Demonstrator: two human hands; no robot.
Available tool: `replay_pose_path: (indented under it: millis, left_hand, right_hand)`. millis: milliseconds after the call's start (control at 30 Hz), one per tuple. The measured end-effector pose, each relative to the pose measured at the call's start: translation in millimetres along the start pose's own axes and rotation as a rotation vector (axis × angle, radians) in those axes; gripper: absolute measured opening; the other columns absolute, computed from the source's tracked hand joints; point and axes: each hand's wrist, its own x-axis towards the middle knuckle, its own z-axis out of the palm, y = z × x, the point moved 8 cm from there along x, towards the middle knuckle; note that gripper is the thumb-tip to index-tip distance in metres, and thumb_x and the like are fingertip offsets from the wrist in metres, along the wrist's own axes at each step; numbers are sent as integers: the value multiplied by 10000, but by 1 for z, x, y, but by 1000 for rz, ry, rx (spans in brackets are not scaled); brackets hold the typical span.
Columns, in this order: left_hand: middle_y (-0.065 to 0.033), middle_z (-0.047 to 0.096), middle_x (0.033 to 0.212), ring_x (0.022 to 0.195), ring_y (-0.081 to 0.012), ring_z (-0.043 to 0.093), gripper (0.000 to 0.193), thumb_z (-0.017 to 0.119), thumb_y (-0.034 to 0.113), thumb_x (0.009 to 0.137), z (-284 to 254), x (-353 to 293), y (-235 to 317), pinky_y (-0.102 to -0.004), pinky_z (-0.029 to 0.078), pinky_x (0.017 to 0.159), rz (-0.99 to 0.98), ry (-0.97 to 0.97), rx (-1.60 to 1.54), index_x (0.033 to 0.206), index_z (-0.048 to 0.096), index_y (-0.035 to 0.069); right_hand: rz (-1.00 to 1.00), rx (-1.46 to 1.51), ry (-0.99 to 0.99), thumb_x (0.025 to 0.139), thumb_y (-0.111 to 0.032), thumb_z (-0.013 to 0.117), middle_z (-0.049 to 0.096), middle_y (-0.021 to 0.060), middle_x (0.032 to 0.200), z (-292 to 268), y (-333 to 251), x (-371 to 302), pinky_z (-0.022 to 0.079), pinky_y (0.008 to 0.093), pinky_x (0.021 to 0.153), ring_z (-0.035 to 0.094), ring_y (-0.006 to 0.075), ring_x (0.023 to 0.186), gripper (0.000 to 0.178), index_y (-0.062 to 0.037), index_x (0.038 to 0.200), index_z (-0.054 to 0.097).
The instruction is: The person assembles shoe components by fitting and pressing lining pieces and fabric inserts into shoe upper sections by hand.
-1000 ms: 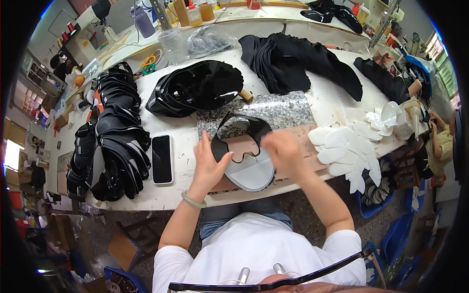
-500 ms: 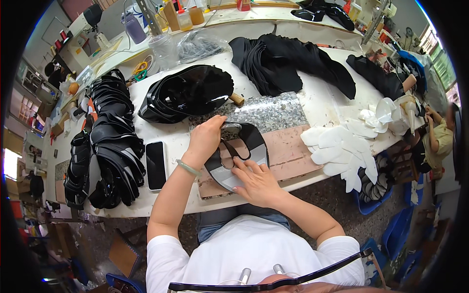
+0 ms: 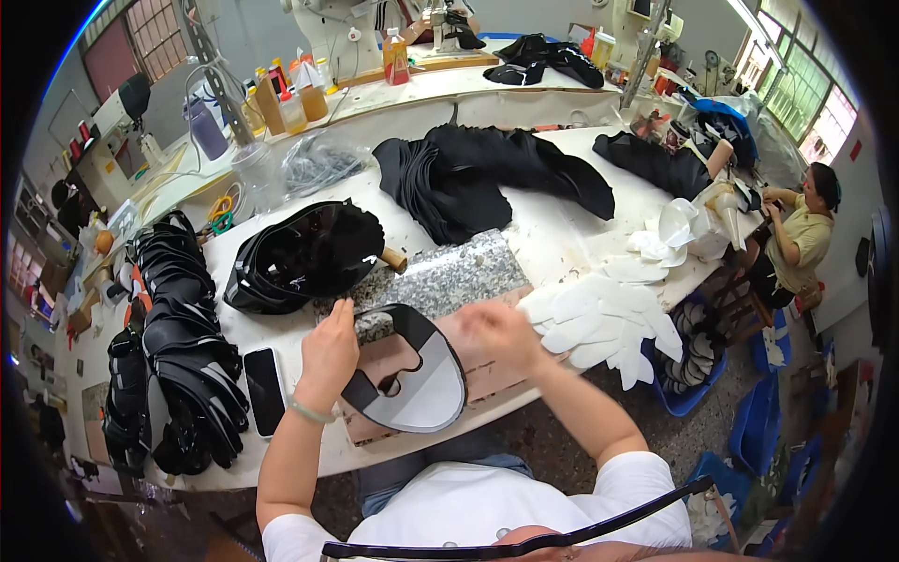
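A curved shoe upper (image 3: 426,398), black with light grey panels and a cut-out in its middle, lies over a pinkish board (image 3: 496,373) in front of me. My left hand (image 3: 330,348) pinches its far left edge, fingers pressed together. My right hand (image 3: 501,332) is off the upper, above the board's right part and close to a spread of white leaf-shaped pieces (image 3: 599,314). Motion smears its fingers, so whether it holds anything is unclear. Behind the board lies a speckled granite slab (image 3: 468,267).
Glossy black pieces (image 3: 300,253) are stacked beyond my left hand; more black stacks (image 3: 183,347) stand at the left, beside a phone (image 3: 265,391). Black sheets (image 3: 449,183) lie farther back. A blue basket (image 3: 688,398) is below the table's right edge. A co-worker (image 3: 801,234) sits at the right.
My right hand has left the upper and moved right toward the white pieces. My left hand keeps its hold on the edge. The whole view has shifted, showing more of the far side.
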Motion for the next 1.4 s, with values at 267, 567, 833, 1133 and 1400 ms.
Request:
replay_pose_path:
  millis: [267, 567, 833, 1133, 1400]
  left_hand:
    - [-169, 590, 1187, 1099, -211, 569, 497, 610, 105, 843, 30, -30, -36, -289, 426, 942, -408, -201, -822, 1306, 482, -20]
    - [-98, 565, 1148, 1008, -146, 565, 419, 604, 106, 885, 28, -83, -47, -278, 456, 872, -932, 155, -1602, 1253, 493, -60]
    - [-153, 608, 1167, 1079, -237, 601, 285, 440, 73, 960, 37, -131, -44, -363, 471, 973, -964, -40, -2168, 1183, 510, -91]
    - [-129, 617, 1189, 1108, -242, 596, 301, 420, 204, 998, 25, -134, -7, -402, 488, 959, -856, -82, -2492, 1195, 536, 9]
    - [-110, 586, 1259, 1187, -227, 541, 295, 457, 176, 988, -1, -100, -18, -410, 405, 1052, -440, 468, -2835, 1225, 558, 33]
  right_hand:
    - [357, -1063, 354, 833, -426, 633, 626, 176, 1095, -119, 78, 163, 483, 427, 855, 581, 338, 1029, 442, -25, 1014, 671]
    - [544, -925, 400, 778, -259, 710, 663, 211, 1001, -126, 116, 180, 508, 431, 807, 637, 375, 920, 383, 12, 1043, 659]
    - [230, 113, 558, 737, -14, 648, 670, 119, 800, -187, 56, 173, 558, 293, 552, 643, 178, 607, 295, 67, 1021, 648]
    - [-50, -873, 426, 780, -348, 698, 670, 188, 970, -180, 37, 176, 494, 402, 834, 629, 355, 911, 350, -36, 940, 706]
    - [401, -743, 563, 880, -418, 573, 611, 254, 1122, -148, 81, 247, 443, 446, 929, 563, 406, 1095, 513, 16, 1152, 570]
